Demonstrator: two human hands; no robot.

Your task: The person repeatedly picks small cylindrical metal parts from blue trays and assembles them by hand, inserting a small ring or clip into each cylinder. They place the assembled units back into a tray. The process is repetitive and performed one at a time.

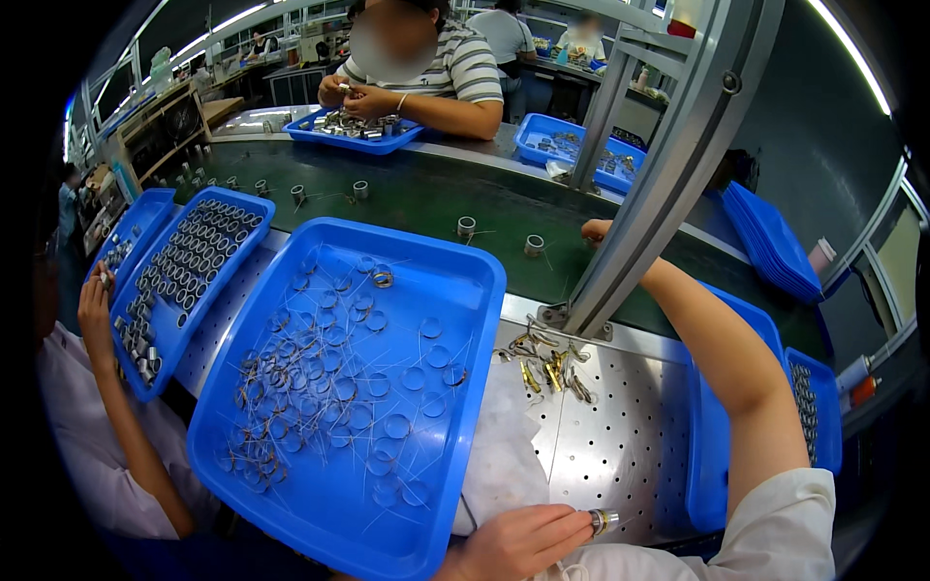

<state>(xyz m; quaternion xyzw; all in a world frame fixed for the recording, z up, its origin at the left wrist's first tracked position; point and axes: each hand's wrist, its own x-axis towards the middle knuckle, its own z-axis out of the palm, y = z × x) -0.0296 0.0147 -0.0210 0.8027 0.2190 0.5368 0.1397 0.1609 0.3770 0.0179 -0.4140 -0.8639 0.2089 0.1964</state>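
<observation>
Near the lower edge, my left hand [528, 542] is closed around a small shiny metal cylinder [603, 522], whose end sticks out past the fingers. My right arm stretches forward over the green conveyor belt [407, 208]. Only a bit of my right hand [595, 230] shows past the metal post, so its grip is hidden. Closest to it on the belt stands a metal ring [534, 246] with thin wires, and another ring [466, 227] stands farther left. Beside my left hand, a large blue tray [455, 387] holds many thin clear-looking rings with fine wires.
An upright metal post [644, 174] rises between me and the belt. Small brass and dark metal pieces [552, 372] lie on the perforated metal table [620, 436]. Blue trays [712, 436] stand at the right. A co-worker [126, 426] sits at left; another person [455, 87] works opposite.
</observation>
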